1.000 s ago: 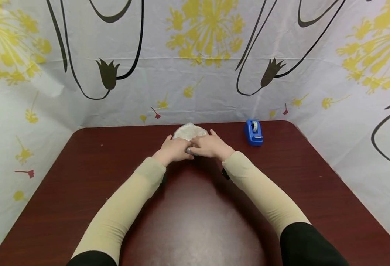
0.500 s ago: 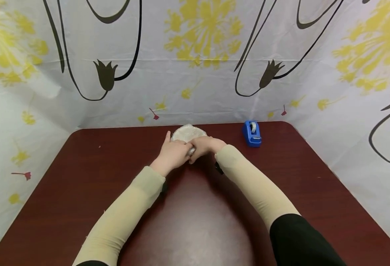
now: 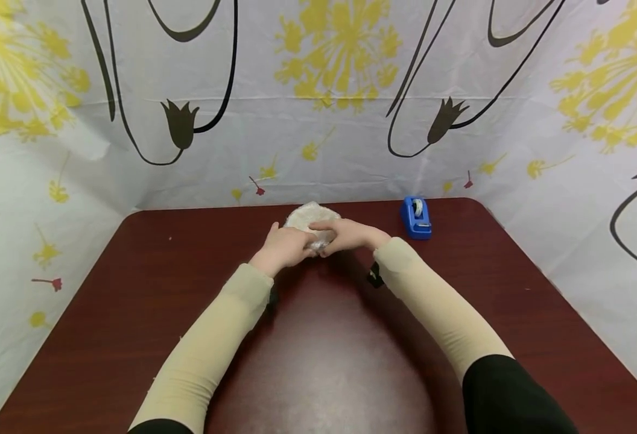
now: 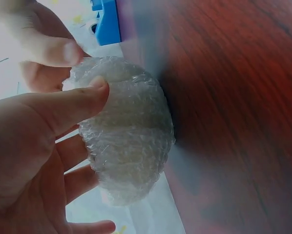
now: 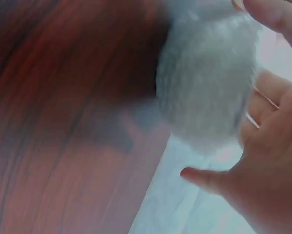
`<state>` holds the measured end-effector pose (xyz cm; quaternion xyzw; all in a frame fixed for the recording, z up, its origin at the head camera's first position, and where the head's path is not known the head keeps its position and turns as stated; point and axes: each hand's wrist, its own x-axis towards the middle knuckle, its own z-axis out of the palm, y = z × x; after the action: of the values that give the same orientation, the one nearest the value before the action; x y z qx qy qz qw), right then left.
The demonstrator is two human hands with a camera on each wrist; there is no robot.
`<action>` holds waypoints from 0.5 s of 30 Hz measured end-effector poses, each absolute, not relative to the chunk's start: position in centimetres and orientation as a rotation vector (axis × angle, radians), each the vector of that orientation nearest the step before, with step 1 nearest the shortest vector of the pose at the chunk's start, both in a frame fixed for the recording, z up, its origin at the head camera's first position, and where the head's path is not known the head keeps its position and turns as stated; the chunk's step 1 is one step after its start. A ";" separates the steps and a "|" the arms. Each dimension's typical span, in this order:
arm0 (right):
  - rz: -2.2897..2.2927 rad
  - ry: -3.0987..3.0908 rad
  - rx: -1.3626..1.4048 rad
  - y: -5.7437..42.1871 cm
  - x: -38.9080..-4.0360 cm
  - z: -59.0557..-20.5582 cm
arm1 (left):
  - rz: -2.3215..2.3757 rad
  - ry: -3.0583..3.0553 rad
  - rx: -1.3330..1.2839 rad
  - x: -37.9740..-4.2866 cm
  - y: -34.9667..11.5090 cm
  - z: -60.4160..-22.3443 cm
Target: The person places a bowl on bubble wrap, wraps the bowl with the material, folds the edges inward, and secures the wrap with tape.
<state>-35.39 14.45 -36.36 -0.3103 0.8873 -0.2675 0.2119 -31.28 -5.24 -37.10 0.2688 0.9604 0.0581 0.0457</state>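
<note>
A rounded bundle in clear bubble wrap stands near the far edge of the dark red table. My left hand holds it from the left. In the left wrist view, the thumb presses the near face of the bundle while the fingers lie behind it. My right hand grips the right end, its thumb at the wrap's edge and fingers curving over the top. The right wrist view shows the blurred bundle beside that hand's palm, one outer finger standing away. What the wrap contains cannot be made out.
A blue tape dispenser stands at the back right of the table. Behind and on both sides hangs a white sheet with yellow, grey and red flower prints.
My right hand, half a second ago bent in close against the left over the bundle, has drawn back to the right and opened its fingers wider. My left hand stays on the bundle.
</note>
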 end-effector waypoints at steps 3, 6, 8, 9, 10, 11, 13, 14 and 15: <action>-0.894 2.497 -0.856 16.4 -35.8 -35.7 | 0.216 2.912 0.836 -31.4 -5.2 -37.0; -1.040 2.592 -0.726 18.9 -36.3 -34.9 | 0.246 2.900 0.844 -31.5 -5.1 -37.0; -1.126 2.667 -0.568 20.9 -36.7 -34.5 | 0.259 2.897 0.844 -31.5 -5.2 -37.0; -1.151 2.720 -0.476 21.9 -36.8 -34.3 | 0.269 2.896 0.842 -31.4 -5.2 -37.0; -1.173 2.768 -0.386 22.9 -36.9 -34.2 | 0.276 2.897 0.841 -31.4 -5.2 -37.0; -1.201 2.807 -0.299 24.0 -37.0 -34.2 | 0.280 2.896 0.837 -31.4 -5.2 -37.0; -1.276 2.858 -0.109 26.1 -37.1 -34.5 | 0.279 2.898 0.833 -31.4 -5.3 -37.1; -1.305 2.875 -0.021 27.1 -37.1 -34.7 | 0.277 2.899 0.832 -31.4 -5.3 -37.1; -1.330 2.884 0.059 28.0 -37.0 -34.8 | 0.274 2.897 0.830 -31.4 -5.3 -37.1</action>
<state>-36.96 27.96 -34.84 0.0184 0.9079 -0.4185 -0.0175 -31.37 -5.27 -37.09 0.2738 0.9558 0.0903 0.0578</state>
